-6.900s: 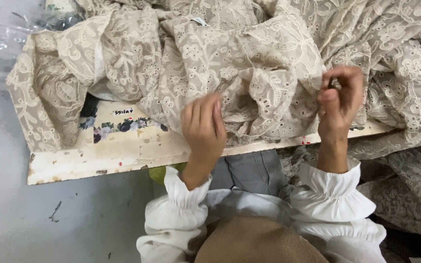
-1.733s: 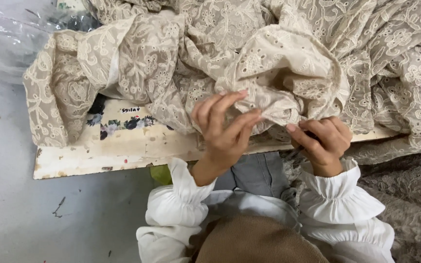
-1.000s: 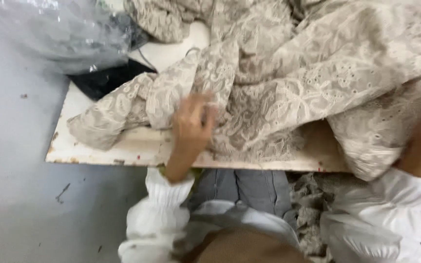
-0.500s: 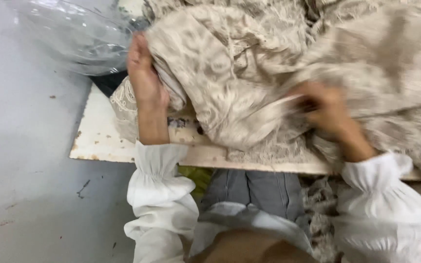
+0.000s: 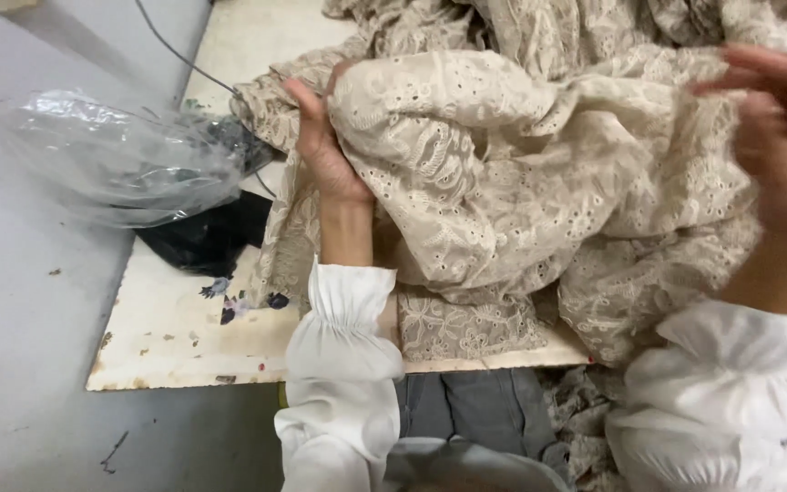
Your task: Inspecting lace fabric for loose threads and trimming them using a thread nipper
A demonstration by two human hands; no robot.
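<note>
Lace fabric (image 5: 539, 182) on board (image 5: 184, 337), bag (image 5: 111, 164) left

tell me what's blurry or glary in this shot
Head view: the right hand is smeared by motion blur, its fingers streaked; the left hand and the beige eyelet lace fabric are fairly sharp; the clear plastic bag shows white glare streaks; light is soft, shadows faint.

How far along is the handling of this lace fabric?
Done: little shows as finished; no folded stack is visible. In hand: the left hand grips a fold of the beige eyelet lace fabric, the right hand, blurred, at its other side. Left: most of the fabric lies bunched across the white board.
</note>
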